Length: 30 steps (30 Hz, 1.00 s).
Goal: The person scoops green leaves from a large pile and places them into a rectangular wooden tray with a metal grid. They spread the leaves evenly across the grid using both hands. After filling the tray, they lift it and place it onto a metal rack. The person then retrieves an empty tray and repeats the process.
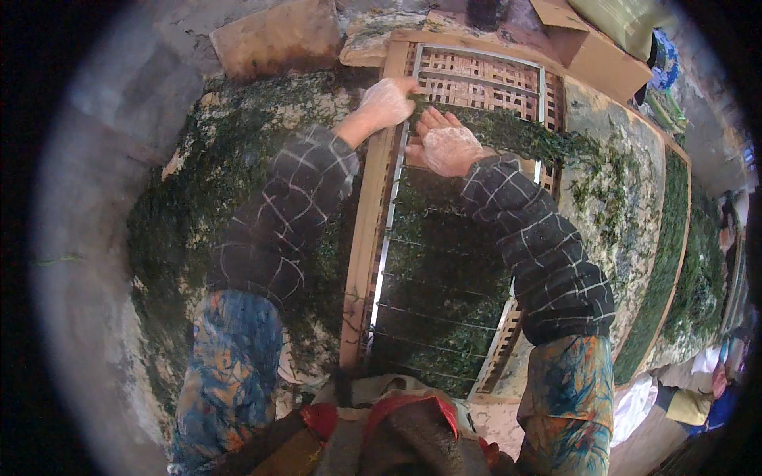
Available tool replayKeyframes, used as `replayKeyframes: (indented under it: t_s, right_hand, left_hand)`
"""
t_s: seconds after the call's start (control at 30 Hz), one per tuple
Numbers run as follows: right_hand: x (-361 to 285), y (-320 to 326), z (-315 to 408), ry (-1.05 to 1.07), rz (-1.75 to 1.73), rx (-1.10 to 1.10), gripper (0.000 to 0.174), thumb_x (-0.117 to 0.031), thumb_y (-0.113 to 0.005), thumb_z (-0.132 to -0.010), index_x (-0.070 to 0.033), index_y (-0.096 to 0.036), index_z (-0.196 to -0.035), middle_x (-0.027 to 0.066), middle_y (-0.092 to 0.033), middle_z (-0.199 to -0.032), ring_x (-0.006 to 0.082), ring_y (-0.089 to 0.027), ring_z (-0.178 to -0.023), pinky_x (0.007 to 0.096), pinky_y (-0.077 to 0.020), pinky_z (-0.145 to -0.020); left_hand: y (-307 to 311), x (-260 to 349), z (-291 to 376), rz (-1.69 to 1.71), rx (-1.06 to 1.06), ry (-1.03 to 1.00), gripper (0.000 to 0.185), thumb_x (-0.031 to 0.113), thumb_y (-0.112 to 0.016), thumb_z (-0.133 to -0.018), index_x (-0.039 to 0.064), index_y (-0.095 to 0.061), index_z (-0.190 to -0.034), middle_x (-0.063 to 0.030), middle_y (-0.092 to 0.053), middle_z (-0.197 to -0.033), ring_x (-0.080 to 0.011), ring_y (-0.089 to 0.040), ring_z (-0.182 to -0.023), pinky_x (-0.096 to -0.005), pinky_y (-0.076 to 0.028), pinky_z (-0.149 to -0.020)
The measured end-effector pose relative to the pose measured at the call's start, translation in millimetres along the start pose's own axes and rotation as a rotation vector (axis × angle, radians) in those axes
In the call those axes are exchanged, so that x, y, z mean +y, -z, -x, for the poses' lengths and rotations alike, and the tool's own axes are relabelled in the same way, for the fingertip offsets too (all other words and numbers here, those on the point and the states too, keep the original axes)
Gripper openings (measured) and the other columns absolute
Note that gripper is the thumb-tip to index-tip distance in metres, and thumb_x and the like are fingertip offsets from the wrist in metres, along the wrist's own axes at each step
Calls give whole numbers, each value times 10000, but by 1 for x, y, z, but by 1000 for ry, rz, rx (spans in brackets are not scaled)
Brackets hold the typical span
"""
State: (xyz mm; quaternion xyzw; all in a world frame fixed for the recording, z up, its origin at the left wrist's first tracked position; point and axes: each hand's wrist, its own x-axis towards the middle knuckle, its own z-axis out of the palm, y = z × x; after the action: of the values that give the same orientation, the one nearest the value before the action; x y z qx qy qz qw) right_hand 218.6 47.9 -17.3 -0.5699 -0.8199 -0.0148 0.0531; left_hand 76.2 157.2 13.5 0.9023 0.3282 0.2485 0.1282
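A wooden frame with a woven slat lattice (458, 77) lies before me. On top sits a metal rack (389, 220) with thin crossbars. Dark green stringy plant matter, perhaps seaweed (440, 268), covers most of its near and middle part. My left hand (386, 104) is over the rack's left rail near the far end, fingers curled, with a tuft of green strands at the fingertips. Just to the right, my right hand (449, 146) lies palm down with fingers extended over the rack, at the edge of a green band. Its palm is hidden.
More green matter (238, 166) spreads over the pale surface on the left. At right stands another wood-edged panel of greens (661, 256). A cardboard box (607, 65) is at the far right, and a brown board (277, 38) at the far left. Patterned sleeves cover my upper arms.
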Motion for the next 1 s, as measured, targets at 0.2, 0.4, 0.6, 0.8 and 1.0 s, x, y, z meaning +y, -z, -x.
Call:
replayKeyframes:
  t_s: [0.2, 0.4, 0.6, 0.8, 1.0]
  right_hand:
    - [-6, 18, 2, -65, -193, -48, 519, -460, -446, -896, -3, -551, -1118, 210, -546, -1150, 364, -518, -1086, 451, -401, -925]
    - [0, 25, 13, -136, -360, 268, 339, -349, -508, -873, -39, -637, -924, 212, -621, -823, 402, -600, -821, 457, -482, -711]
    - [52, 31, 72, -657, -378, 716, 249, -197, -517, -886, 18, -643, -886, 206, -648, -858, 338, -628, -776, 390, -490, -705]
    - [73, 49, 145, -627, -276, 721, 386, -34, -553, -785, 39, -514, -1162, 195, -496, -1219, 334, -544, -1068, 365, -458, -885]
    - [111, 43, 140, -296, 73, 488, 489, -16, -587, -712, -4, -482, -1189, 187, -452, -1266, 342, -417, -1211, 453, -305, -1031]
  left_hand:
    - [21, 59, -59, 103, -266, -292, 440, 275, -616, -769, 32, -557, -1131, -148, -608, -1121, -288, -619, -919, -401, -475, -841]
    - [5, 27, -6, -449, -455, -71, 345, 258, -470, -890, 86, -582, -1168, -125, -562, -1210, -281, -421, -1229, -551, -256, -1023]
    - [-25, 64, 29, -16, -388, -131, 536, 424, -269, -986, 76, -357, -1384, -114, -284, -1470, -204, -178, -1391, -409, -63, -1129]
    - [-37, 118, -5, 248, -289, -208, 651, 490, -394, -933, 36, -314, -1392, -169, -263, -1459, -265, -260, -1354, -335, -209, -1112]
    - [-88, 149, -12, -189, -528, -406, 932, 635, -417, -856, -89, -179, -1392, -271, -83, -1477, -357, -44, -1393, -414, -117, -1129]
